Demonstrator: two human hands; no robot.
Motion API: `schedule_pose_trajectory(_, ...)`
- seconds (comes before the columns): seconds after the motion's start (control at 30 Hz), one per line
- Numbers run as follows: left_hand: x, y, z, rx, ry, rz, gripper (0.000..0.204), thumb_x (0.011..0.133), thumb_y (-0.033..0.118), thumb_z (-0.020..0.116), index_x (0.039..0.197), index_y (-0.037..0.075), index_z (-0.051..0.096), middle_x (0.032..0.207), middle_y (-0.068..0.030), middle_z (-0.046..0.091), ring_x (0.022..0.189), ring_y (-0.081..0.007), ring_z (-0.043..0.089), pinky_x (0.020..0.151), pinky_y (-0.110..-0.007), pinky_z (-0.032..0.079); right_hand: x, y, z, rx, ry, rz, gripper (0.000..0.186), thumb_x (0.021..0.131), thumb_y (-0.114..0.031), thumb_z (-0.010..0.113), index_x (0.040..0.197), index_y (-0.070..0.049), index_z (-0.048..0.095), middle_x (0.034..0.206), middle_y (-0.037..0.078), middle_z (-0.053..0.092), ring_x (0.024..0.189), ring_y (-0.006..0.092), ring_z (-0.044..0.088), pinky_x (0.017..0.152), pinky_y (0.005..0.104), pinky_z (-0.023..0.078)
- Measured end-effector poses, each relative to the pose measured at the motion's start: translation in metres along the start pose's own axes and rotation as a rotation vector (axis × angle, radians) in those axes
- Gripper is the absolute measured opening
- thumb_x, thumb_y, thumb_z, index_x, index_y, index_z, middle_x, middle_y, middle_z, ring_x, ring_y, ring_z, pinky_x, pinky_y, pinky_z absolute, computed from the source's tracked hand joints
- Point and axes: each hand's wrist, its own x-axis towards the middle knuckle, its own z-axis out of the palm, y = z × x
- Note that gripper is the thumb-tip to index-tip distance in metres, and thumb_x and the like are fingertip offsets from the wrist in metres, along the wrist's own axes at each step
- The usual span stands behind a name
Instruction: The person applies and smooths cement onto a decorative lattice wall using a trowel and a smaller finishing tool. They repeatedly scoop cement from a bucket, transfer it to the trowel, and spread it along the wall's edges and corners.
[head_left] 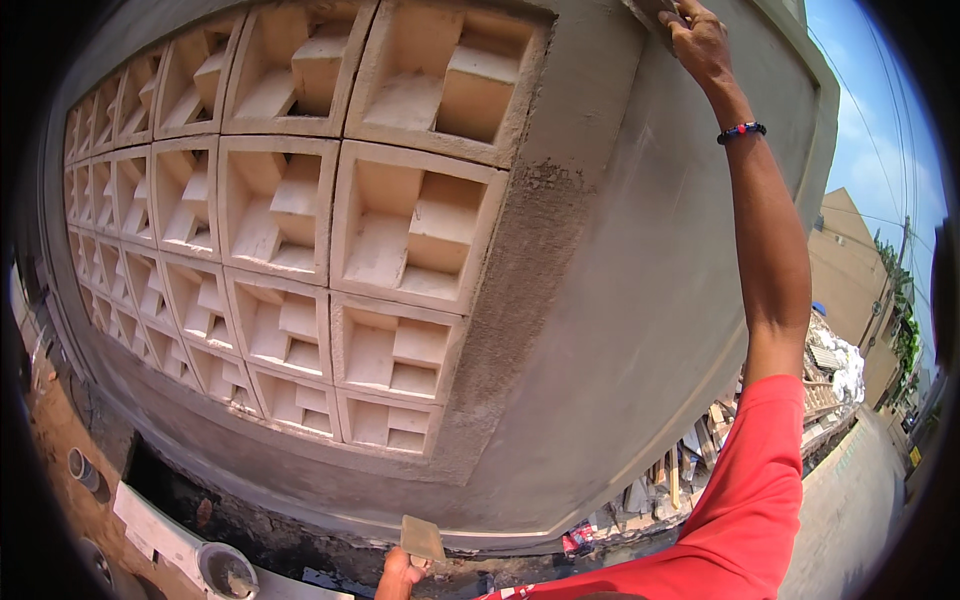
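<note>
My right hand (698,38) is raised high at the upper edge, its fingers closed round a flat plastering trowel (652,18) held against the grey plastered wall (640,270). The picture's edge cuts off part of the trowel. Low in front, my left hand (399,570) grips a small tan rectangular board (423,539), its flat face turned up. A rougher, darker band of plaster (515,290) runs between the smooth wall and a panel of pale ventilation blocks (410,235).
A pale plank (165,528) with a round bucket (227,572) lies at lower left, beside a dark trench (270,530). Another pail (84,468) sits on brown soil. Scrap wood and rubble (700,440) are heaped past the wall's right edge, along a paved lane (850,510).
</note>
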Motion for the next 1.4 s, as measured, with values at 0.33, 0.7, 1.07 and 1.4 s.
schedule_pose_trajectory(0.33,-0.016,0.017,-0.002,0.067,0.031,-0.010,0.019,0.091,0.023,0.050,0.105,0.014,0.059,0.099,-0.0045,0.064,0.084,-0.0243,0.063,0.062,-0.040,0.050,-0.176,-0.109,-0.016,0.139,-0.527,-0.155,0.038,0.082,0.002,0.059,0.118,-0.008,0.059,0.092,0.011,0.065,0.086,0.0259,0.058,0.081,0.0356,0.048)
schedule_pose_trajectory(0.7,-0.012,0.020,-0.004,0.049,0.009,0.008,0.022,0.092,0.023,0.046,0.106,0.012,0.059,0.098,-0.0052,0.065,0.084,-0.0252,0.064,0.062,-0.041,0.051,-0.004,-0.036,-0.018,0.118,-0.184,0.091,0.026,0.091,-0.019,0.055,0.113,-0.005,0.062,0.102,0.010,0.068,0.090,0.0203,0.064,0.081,0.0325,0.049)
schedule_pose_trajectory(1.07,-0.005,0.012,0.012,0.056,0.071,-0.038,0.024,0.092,0.024,0.043,0.105,0.013,0.060,0.098,-0.0056,0.066,0.085,-0.0252,0.064,0.065,-0.043,0.050,-0.054,-0.046,-0.002,0.068,-0.328,-0.100,0.038,0.084,-0.001,0.058,0.120,-0.009,0.059,0.107,0.011,0.065,0.095,0.0266,0.060,0.087,0.0324,0.047)
schedule_pose_trajectory(1.4,-0.004,0.024,0.004,-0.003,-0.007,0.009,0.024,0.092,0.021,0.043,0.105,0.009,0.060,0.098,-0.0078,0.065,0.084,-0.0267,0.064,0.062,-0.042,0.052,-0.157,-0.113,-0.018,0.271,-0.631,-0.113,0.038,0.081,0.002,0.059,0.118,-0.008,0.059,0.093,0.010,0.064,0.087,0.0238,0.057,0.080,0.0338,0.047)
